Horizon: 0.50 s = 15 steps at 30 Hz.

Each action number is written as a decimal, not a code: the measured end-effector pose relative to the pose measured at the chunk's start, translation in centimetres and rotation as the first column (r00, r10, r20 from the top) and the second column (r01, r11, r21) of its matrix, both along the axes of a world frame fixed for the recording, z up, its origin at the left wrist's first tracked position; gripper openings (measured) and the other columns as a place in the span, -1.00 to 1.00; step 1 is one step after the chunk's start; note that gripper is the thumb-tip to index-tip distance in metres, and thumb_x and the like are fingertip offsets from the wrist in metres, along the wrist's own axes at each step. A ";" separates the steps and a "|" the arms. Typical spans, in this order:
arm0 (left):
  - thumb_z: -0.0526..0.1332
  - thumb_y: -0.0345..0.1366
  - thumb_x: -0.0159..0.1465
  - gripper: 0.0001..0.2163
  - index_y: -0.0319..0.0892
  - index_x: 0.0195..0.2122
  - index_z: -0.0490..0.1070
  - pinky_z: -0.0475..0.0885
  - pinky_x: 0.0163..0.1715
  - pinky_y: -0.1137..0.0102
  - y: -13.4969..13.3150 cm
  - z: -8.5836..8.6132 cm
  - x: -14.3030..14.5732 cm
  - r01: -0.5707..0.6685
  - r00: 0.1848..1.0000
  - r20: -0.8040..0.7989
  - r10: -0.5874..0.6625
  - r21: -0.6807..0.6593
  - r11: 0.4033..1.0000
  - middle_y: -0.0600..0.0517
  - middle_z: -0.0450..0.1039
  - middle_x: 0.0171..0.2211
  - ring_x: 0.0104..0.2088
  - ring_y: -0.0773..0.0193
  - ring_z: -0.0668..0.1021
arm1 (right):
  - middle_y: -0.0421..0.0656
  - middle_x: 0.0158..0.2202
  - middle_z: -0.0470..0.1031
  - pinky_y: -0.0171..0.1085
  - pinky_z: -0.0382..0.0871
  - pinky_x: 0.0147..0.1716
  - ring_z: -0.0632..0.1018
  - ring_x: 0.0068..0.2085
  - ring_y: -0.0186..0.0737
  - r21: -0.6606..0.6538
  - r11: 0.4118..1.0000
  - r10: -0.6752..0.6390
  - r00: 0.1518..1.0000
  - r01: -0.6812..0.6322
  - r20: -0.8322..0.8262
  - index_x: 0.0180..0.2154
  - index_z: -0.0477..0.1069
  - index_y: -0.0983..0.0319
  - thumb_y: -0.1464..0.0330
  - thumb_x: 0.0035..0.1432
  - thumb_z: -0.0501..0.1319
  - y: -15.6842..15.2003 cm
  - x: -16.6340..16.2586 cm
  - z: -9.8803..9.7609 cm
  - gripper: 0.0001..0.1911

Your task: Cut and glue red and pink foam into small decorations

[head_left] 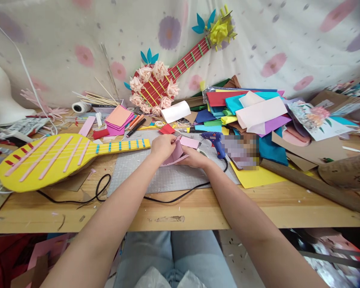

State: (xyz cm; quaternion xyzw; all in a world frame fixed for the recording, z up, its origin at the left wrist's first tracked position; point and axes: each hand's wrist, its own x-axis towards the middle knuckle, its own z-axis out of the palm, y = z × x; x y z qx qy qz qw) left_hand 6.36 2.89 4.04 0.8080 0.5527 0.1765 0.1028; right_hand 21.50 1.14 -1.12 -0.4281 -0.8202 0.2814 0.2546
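Note:
Pink paper [177, 152], folded or bent upward, is held over the grey cutting mat [138, 176]. My left hand [163, 147] pinches its upper edge, fingers closed. From beneath and the right, my right hand [195, 157] grips the same paper; some of its fingers are hidden behind it. Just past my right hand lies a flat light-pink piece of paper [189, 143]. A blue hot glue gun [213, 143] stands right of my hands, its black cord running across the mat. A small red paper piece [167, 129] lies beyond my left hand.
A yellow paper-covered lute-shaped instrument [52, 158] lies at left, its neck reaching the mat. Behind, a red flower-decorated instrument [156, 86] leans on the curtain. Coloured paper sheets [261, 114] are heaped at right, near a brown stick [312, 186]. Square notes [119, 118] sit at back left.

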 end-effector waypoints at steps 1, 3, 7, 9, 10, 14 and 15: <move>0.06 -0.29 0.14 -0.78 -0.05 -0.34 0.51 0.21 -0.48 0.41 0.0 0.0 0.0 0.003 1.000 -0.003 -0.003 -0.001 1.000 0.03 0.55 -0.36 -0.40 0.24 0.49 | -0.08 -0.20 0.49 -0.21 0.33 -0.19 0.46 -0.19 -0.14 -0.004 1.000 0.001 1.000 -0.001 0.002 -0.13 0.34 0.29 0.26 -0.08 0.26 0.0 0.0 0.1 -0.56; 0.06 -0.28 0.14 -0.78 -0.06 -0.34 0.51 0.22 -0.48 0.41 0.0 0.1 0.0 0.010 1.000 -0.009 -0.010 -0.002 1.000 0.02 0.54 -0.36 -0.40 0.24 0.50 | -0.08 -0.21 0.49 -0.22 0.33 -0.21 0.47 -0.21 -0.16 -0.013 1.000 0.000 1.000 0.000 0.009 -0.15 0.35 0.29 0.27 -0.08 0.25 -0.1 0.0 0.2 -0.59; 0.06 -0.31 0.13 -0.78 -0.06 -0.33 0.50 0.24 -0.46 0.42 0.0 0.0 -0.2 0.026 1.000 -0.006 -0.026 -0.001 1.000 0.03 0.55 -0.36 -0.38 0.24 0.50 | -0.12 -0.24 0.50 -0.26 0.34 -0.24 0.47 -0.23 -0.17 -0.031 1.000 -0.004 1.000 0.005 0.019 -0.18 0.38 0.28 0.29 -0.08 0.25 -0.2 -0.1 0.5 -0.64; 0.07 -0.32 0.11 -0.78 -0.06 -0.33 0.50 0.26 -0.45 0.42 0.0 0.0 -0.2 0.033 0.999 0.005 -0.033 -0.008 0.999 0.04 0.55 -0.35 -0.36 0.23 0.51 | -0.12 -0.24 0.50 -0.26 0.34 -0.25 0.48 -0.24 -0.17 -0.039 0.999 -0.005 1.000 0.006 0.017 -0.18 0.38 0.29 0.29 -0.08 0.24 -0.3 -0.1 0.6 -0.64; 0.08 -0.32 0.10 -0.79 -0.06 -0.32 0.50 0.28 -0.43 0.42 0.0 0.0 -0.3 0.038 0.999 0.013 -0.038 -0.017 0.999 0.04 0.55 -0.34 -0.34 0.23 0.52 | -0.12 -0.24 0.50 -0.26 0.34 -0.25 0.48 -0.24 -0.16 -0.047 0.999 -0.005 1.000 0.006 0.015 -0.18 0.38 0.30 0.29 -0.08 0.24 -0.3 -0.1 0.7 -0.63; 0.11 -0.32 0.09 -0.78 -0.06 -0.27 0.50 0.32 -0.33 0.44 -0.1 0.0 -0.3 0.053 0.998 0.040 -0.050 -0.061 0.997 0.04 0.54 -0.29 -0.27 0.24 0.52 | -0.12 -0.21 0.50 -0.25 0.35 -0.24 0.49 -0.22 -0.15 -0.070 0.998 -0.002 1.000 0.002 0.005 -0.16 0.37 0.30 0.31 -0.08 0.24 -0.3 -0.1 0.8 -0.61; 0.12 -0.32 0.08 -0.77 -0.06 -0.26 0.49 0.33 -0.30 0.44 -0.1 0.1 -0.3 0.053 0.998 0.045 -0.050 -0.071 0.996 0.04 0.54 -0.28 -0.26 0.25 0.52 | -0.11 -0.20 0.50 -0.24 0.35 -0.23 0.49 -0.22 -0.14 -0.069 0.998 -0.004 1.000 0.004 0.004 -0.16 0.37 0.30 0.31 -0.09 0.24 -0.3 -0.1 0.7 -0.61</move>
